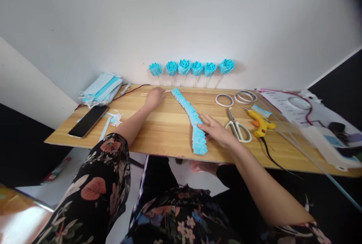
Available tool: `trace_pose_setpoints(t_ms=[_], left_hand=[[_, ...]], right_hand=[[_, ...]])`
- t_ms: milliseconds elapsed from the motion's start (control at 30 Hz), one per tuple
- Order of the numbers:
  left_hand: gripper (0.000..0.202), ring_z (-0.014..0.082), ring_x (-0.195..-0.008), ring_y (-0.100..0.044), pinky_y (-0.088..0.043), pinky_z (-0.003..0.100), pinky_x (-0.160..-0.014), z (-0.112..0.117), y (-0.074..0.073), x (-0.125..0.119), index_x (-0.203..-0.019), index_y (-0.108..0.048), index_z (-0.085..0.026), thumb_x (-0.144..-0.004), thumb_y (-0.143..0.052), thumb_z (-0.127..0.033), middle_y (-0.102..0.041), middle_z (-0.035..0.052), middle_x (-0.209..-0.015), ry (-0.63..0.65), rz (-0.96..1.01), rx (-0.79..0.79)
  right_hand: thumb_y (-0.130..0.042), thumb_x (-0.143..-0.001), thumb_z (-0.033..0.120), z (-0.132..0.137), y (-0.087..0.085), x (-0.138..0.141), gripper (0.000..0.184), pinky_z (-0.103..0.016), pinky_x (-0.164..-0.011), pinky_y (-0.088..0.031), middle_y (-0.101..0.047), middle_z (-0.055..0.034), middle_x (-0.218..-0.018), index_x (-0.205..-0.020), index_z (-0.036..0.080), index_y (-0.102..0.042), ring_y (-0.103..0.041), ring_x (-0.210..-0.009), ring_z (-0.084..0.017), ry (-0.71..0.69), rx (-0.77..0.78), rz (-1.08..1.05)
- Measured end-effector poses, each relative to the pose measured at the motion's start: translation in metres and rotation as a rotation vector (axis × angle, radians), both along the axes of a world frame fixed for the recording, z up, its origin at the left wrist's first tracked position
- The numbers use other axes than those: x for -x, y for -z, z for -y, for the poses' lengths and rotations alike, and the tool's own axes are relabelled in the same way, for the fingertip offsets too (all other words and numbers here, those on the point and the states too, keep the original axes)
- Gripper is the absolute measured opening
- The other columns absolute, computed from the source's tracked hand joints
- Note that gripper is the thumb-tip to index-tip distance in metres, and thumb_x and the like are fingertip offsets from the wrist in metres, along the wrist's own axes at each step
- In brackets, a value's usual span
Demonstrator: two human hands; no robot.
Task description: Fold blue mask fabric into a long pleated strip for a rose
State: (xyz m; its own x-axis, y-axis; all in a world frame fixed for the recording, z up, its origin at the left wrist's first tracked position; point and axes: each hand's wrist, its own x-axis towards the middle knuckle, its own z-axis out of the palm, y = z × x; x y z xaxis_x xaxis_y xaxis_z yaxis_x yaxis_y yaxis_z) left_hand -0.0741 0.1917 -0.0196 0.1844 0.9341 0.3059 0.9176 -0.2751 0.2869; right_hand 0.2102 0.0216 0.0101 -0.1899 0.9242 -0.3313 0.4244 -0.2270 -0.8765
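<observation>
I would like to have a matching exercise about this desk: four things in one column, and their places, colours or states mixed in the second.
Things
1. phone
2. scissors
3. glue gun
4. ruffled strip

Places, colours, states
A. yellow, with a black cord
B. touched by the right hand
C. in front of the stack of masks
D. just left of the glue gun

Right pairs: 1-C, 2-D, 3-A, 4-B

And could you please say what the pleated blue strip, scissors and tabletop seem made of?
The pleated blue strip looks like thin, matt fabric or paper, judging by its soft, ruffled folds. The scissors: dull grey blades suggest metal; smooth, pale handles, probably plastic. The tabletop shows pale grain: wood or wood-look laminate, faintly satin.
</observation>
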Motion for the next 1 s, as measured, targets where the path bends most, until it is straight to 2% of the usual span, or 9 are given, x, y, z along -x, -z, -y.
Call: trace_pose_setpoints(t_ms=[100, 167, 233, 300, 400, 500, 667, 833, 1000], left_hand=[[0.036, 0.0308, -0.111, -0.059, -0.045, 0.042, -0.1, -0.007, 0.002, 0.004, -0.115, -0.072, -0.013, -0.089, -0.049, -0.022, -0.069, 0.0161, -0.117, -0.056, -0.042, 0.005], [0.036, 0.0303, -0.11, -0.058, -0.045, 0.041, -0.097, -0.009, 0.003, 0.006, -0.111, -0.074, -0.014, -0.091, -0.045, -0.02, -0.069, 0.0158, -0.113, -0.083, -0.063, 0.005], [0.038, 0.03, -0.108, -0.057, -0.045, 0.04, -0.094, -0.01, 0.003, 0.009, -0.109, -0.075, -0.015, -0.091, -0.042, -0.019, -0.068, 0.016, -0.111, -0.103, -0.078, 0.002], [0.039, 0.0304, -0.107, -0.057, -0.045, 0.04, -0.092, -0.01, 0.004, 0.012, -0.11, -0.074, -0.014, -0.091, -0.04, -0.017, -0.068, 0.017, -0.112, -0.115, -0.088, 0.001], [0.04, 0.0301, -0.106, -0.057, -0.045, 0.04, -0.091, -0.011, 0.006, 0.016, -0.112, -0.074, -0.014, -0.092, -0.04, -0.018, -0.068, 0.0169, -0.111, -0.113, -0.099, 0.003], [0.039, 0.0287, -0.105, -0.057, -0.045, 0.039, -0.092, -0.014, 0.007, 0.019, -0.111, -0.075, -0.015, -0.092, -0.041, -0.019, -0.069, 0.015, -0.109, -0.103, -0.108, 0.011], [0.038, 0.0299, -0.107, -0.058, -0.045, 0.04, -0.092, -0.017, 0.009, 0.018, -0.112, -0.074, -0.016, -0.093, -0.042, -0.019, -0.068, 0.0154, -0.11, -0.099, -0.111, 0.017], [0.037, 0.0297, -0.106, -0.058, -0.045, 0.04, -0.091, -0.02, 0.012, 0.017, -0.11, -0.075, -0.017, -0.094, -0.042, -0.02, -0.069, 0.0142, -0.108, -0.095, -0.105, 0.01], [0.037, 0.0294, -0.106, -0.057, -0.045, 0.04, -0.092, -0.021, 0.012, 0.016, -0.11, -0.075, -0.015, -0.094, -0.041, -0.019, -0.069, 0.014, -0.11, -0.102, -0.105, 0.014]], right_hand=[[-0.05, -0.095, 0.048, 0.0, -0.01, -0.01, 0.063, -0.034, -0.067, -0.05, -0.072, -0.0084, -0.08, -0.15, 0.018, -0.043, -0.068, -0.076, -0.025, -0.042, -0.19, 0.474], [-0.044, -0.097, 0.05, -0.009, -0.018, -0.02, 0.052, -0.035, -0.072, -0.048, -0.075, -0.0115, -0.087, -0.136, 0.019, -0.059, -0.069, -0.088, -0.028, -0.011, -0.345, 0.78], [-0.041, -0.098, 0.047, -0.025, -0.026, -0.027, 0.045, -0.033, -0.07, -0.045, -0.076, -0.011, -0.096, -0.123, 0.021, -0.068, -0.069, -0.091, -0.027, -0.006, -0.415, 0.897], [-0.042, -0.098, 0.043, -0.048, -0.031, -0.028, 0.039, -0.03, -0.067, -0.042, -0.077, -0.0086, -0.097, -0.114, 0.023, -0.072, -0.069, -0.089, -0.025, -0.051, -0.441, 0.905], [-0.046, -0.096, 0.037, -0.09, -0.032, -0.013, 0.034, -0.029, -0.07, -0.042, -0.077, -0.0066, -0.101, -0.108, 0.023, -0.075, -0.069, -0.092, -0.024, -0.111, -0.526, 0.9], [-0.048, -0.095, 0.033, -0.135, -0.025, 0.015, 0.032, -0.028, -0.076, -0.044, -0.076, -0.0054, -0.111, -0.11, 0.023, -0.074, -0.068, -0.098, -0.023, -0.164, -0.547, 0.826], [-0.047, -0.096, 0.028, -0.198, -0.008, 0.054, 0.034, -0.029, -0.086, -0.045, -0.071, -0.009, -0.126, -0.121, 0.021, -0.07, -0.064, -0.111, -0.023, -0.181, -0.532, 0.788], [-0.052, -0.095, 0.038, -0.231, 0.009, 0.076, 0.032, -0.028, -0.083, -0.046, -0.073, -0.0072, -0.12, -0.116, 0.022, -0.071, -0.065, -0.108, -0.022, -0.189, -0.499, 0.768], [-0.055, -0.093, 0.035, -0.237, 0.013, 0.074, 0.024, -0.029, -0.082, -0.047, -0.074, -0.0074, -0.115, -0.102, 0.023, -0.073, -0.066, -0.104, -0.022, -0.152, -0.462, 0.803]])
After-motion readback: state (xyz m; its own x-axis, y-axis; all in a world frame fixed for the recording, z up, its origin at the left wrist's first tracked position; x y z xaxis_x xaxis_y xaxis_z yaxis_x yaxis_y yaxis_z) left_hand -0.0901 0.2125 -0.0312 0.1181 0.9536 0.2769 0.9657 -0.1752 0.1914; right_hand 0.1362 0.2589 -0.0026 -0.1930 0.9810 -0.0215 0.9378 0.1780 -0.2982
